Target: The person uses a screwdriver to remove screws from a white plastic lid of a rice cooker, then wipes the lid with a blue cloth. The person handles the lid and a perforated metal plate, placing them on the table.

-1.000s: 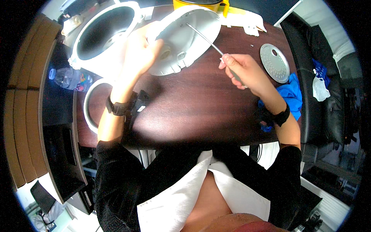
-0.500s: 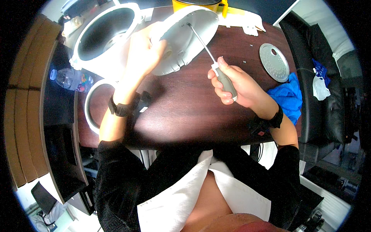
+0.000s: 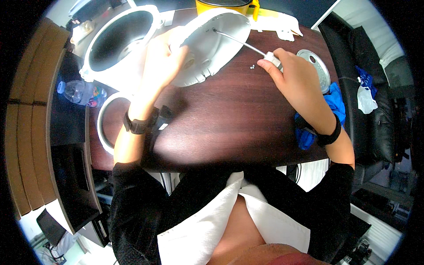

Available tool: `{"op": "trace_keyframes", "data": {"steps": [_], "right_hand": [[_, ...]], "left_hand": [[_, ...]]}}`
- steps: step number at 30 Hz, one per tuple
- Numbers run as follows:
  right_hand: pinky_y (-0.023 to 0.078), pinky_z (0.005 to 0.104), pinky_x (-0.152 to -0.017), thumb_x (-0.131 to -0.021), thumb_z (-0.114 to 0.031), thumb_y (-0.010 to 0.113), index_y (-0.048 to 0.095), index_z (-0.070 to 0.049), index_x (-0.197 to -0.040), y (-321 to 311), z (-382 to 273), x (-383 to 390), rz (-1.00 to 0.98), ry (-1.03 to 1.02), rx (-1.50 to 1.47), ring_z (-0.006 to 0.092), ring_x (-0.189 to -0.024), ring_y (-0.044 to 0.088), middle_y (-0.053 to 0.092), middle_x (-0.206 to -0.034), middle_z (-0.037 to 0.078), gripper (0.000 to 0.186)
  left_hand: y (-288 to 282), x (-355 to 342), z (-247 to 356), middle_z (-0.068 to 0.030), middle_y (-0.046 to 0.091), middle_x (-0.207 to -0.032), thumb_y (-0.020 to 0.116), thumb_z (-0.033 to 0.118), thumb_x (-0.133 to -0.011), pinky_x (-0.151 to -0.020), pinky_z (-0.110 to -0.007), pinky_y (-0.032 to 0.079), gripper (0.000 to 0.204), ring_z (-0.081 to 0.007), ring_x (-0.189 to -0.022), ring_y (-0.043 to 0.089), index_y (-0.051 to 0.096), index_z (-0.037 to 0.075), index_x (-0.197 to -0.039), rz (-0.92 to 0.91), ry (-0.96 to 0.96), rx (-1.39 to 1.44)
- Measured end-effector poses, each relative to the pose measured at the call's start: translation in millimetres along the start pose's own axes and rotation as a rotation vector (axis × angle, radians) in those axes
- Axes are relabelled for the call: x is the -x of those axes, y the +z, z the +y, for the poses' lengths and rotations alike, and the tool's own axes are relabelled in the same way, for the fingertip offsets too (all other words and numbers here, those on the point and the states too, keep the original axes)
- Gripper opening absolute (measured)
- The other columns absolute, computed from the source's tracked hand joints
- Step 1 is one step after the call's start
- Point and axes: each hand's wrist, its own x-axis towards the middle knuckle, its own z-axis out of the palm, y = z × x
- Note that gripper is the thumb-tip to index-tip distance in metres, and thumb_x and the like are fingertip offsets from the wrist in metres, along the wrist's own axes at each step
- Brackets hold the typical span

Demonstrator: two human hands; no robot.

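A white, dish-shaped plastic cover (image 3: pixel 232 37) is tilted up over the far middle of the table. My left hand (image 3: pixel 161 66) is closed on its left edge, the fingertips partly hidden. My right hand (image 3: pixel 296 75) grips a screwdriver (image 3: pixel 272 57) by its pale grey handle, most of which the hand conceals. The screwdriver's metal shaft slants up to the left, its tip at a small dark spot on the cover's inner face. Left of the cover stands a white appliance body (image 3: pixel 106 74) with a dark, round inside, like a rice cooker's.
Small bits (image 3: pixel 252 67) lie on the brown table (image 3: pixel 229 119). A perforated metal disc (image 3: pixel 324 73) and blue cloth (image 3: pixel 335 104) are at the right. At the left are a white ring (image 3: pixel 102 128) and a plastic bottle (image 3: pixel 84 92). A yellow container (image 3: pixel 225 5) stands at the back.
My right hand has moved right and away from me and turned over, so the screwdriver lies at a flatter slant. Its tip stays at about the same spot. The cover has hardly moved.
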Motion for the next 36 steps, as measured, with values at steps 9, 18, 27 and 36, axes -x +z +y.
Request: {"op": "trace_keyframes", "data": {"steps": [9, 18, 27, 36], "right_hand": [[0.046, 0.0378, -0.047, -0.085, -0.041, 0.059, 0.055, -0.004, -0.072, -16, 1, -13, -0.029, -0.111, 0.174, 0.0314, -0.055, 0.061, 0.059, -0.060, 0.013, 0.040], [0.028, 0.0158, -0.032, -0.097, -0.046, 0.040, 0.052, -0.008, -0.080, 12, 17, -17, -0.704, 0.427, -0.988, 0.0004, -0.040, 0.039, 0.041, -0.056, -0.007, 0.044], [0.027, 0.0200, -0.031, -0.097, -0.052, 0.032, 0.049, -0.008, -0.086, 18, -14, 0, -0.876, 0.780, -1.715, 0.0055, -0.037, 0.035, 0.042, -0.060, -0.002, 0.049], [0.030, 0.0203, -0.032, -0.099, -0.047, 0.034, 0.051, -0.007, -0.089, 23, -17, 9, -0.707, 0.689, -1.451, 0.0058, -0.039, 0.038, 0.044, -0.060, -0.002, 0.045]], "left_hand": [[2, 2, -2, -0.0118, 0.061, -0.069, 0.054, 0.007, -0.073, -0.061, -0.029, 0.046, 0.026, -0.0144, -0.061, 0.057, 0.062, 0.001, -0.097, 0.016, 0.032, -0.032], [3, 1, -6, -0.0124, 0.059, -0.067, 0.054, 0.008, -0.072, -0.058, -0.030, 0.044, 0.026, -0.0163, -0.057, 0.052, 0.061, 0.000, -0.095, 0.059, 0.043, -0.015], [3, 2, -1, -0.0127, 0.059, -0.067, 0.053, 0.009, -0.072, -0.058, -0.030, 0.044, 0.027, -0.0175, -0.056, 0.052, 0.061, -0.001, -0.096, 0.056, 0.054, -0.074], [3, -1, 1, -0.0128, 0.060, -0.070, 0.052, 0.008, -0.074, -0.062, -0.030, 0.045, 0.027, -0.0176, -0.060, 0.054, 0.061, -0.001, -0.097, 0.052, 0.044, -0.069]]}}
